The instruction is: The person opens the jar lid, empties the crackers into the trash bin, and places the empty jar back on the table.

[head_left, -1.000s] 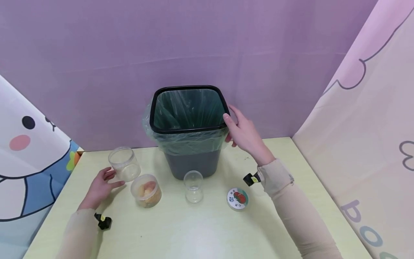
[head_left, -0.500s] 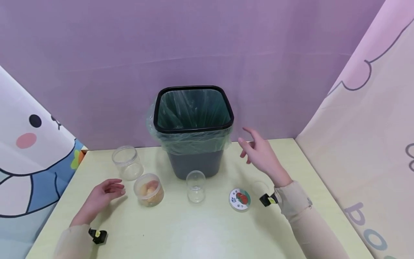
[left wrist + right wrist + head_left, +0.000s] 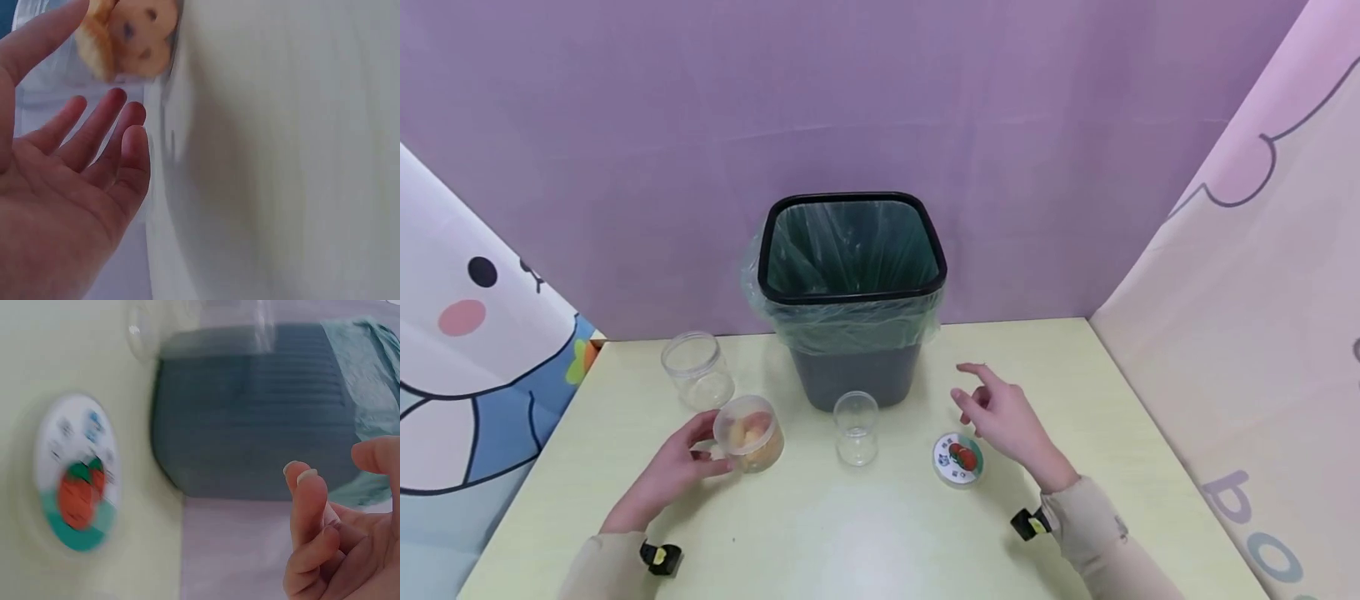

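Left hand (image 3: 673,471) open-fingered against the snack jar (image 3: 749,433) on the worktop (image 3: 880,533) before the bin (image 3: 852,300); right hand (image 3: 1006,417) loose, empty, above the printed lid (image 3: 956,457); best wrapped low round the jar, kept upright.

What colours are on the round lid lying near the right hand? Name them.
White, with a red picture above a green band; the lid shows most sharply in the head view.

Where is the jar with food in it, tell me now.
In the head view, the food jar stands left of centre on the table, at the left hand's fingertips, in front of the empty jar.
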Action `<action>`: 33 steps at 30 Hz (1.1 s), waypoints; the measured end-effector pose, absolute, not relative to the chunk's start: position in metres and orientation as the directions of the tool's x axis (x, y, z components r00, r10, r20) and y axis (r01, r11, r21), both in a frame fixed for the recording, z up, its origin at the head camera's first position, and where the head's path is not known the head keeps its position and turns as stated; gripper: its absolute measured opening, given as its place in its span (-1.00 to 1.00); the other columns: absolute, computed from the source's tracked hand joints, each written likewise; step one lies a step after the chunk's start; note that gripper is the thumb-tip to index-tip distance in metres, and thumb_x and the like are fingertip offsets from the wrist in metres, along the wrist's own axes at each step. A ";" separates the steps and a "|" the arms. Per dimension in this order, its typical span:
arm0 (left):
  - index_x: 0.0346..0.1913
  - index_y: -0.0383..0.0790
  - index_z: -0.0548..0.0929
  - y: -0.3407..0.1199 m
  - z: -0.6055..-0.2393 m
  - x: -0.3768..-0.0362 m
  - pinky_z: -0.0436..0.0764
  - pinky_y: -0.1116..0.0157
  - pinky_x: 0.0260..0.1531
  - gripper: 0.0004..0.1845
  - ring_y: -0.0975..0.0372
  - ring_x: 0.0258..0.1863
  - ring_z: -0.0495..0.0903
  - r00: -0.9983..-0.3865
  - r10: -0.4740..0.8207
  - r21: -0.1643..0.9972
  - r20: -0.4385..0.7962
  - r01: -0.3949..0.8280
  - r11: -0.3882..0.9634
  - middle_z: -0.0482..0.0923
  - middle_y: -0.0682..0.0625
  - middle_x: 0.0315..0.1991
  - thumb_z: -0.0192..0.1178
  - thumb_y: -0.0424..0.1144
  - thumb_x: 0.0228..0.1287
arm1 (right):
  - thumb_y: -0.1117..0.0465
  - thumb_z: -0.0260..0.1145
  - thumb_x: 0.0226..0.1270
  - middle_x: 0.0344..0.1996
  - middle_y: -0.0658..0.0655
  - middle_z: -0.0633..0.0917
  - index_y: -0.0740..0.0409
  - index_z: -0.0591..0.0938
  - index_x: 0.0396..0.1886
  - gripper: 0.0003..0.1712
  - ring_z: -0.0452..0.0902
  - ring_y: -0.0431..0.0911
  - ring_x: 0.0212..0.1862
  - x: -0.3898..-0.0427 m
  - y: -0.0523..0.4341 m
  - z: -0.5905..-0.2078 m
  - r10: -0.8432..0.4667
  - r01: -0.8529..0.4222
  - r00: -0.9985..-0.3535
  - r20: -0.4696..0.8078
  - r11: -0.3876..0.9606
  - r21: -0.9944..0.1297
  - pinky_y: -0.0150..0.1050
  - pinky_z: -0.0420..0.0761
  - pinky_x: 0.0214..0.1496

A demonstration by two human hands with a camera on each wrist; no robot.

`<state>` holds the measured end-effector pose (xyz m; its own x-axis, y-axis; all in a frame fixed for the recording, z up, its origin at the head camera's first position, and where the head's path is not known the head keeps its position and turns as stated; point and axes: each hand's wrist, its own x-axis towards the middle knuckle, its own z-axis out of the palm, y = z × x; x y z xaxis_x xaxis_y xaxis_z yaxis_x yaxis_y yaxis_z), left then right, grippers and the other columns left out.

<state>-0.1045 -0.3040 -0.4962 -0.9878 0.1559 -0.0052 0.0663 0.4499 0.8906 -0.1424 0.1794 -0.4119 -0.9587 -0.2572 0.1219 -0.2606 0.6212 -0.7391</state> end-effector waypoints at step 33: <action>0.24 -0.13 0.50 -0.228 -0.499 -0.089 0.57 0.25 -0.15 -0.07 0.14 -0.09 0.55 -0.972 0.231 0.886 0.031 0.134 0.444 0.60 0.03 -0.03 0.70 -0.24 -0.37 | 0.17 0.31 0.41 -0.29 -0.13 0.72 0.07 0.57 0.20 -0.61 0.62 -0.26 -0.22 -0.089 0.125 -0.466 -0.402 -0.343 -0.903 0.152 0.462 -0.818 -0.31 0.62 -0.23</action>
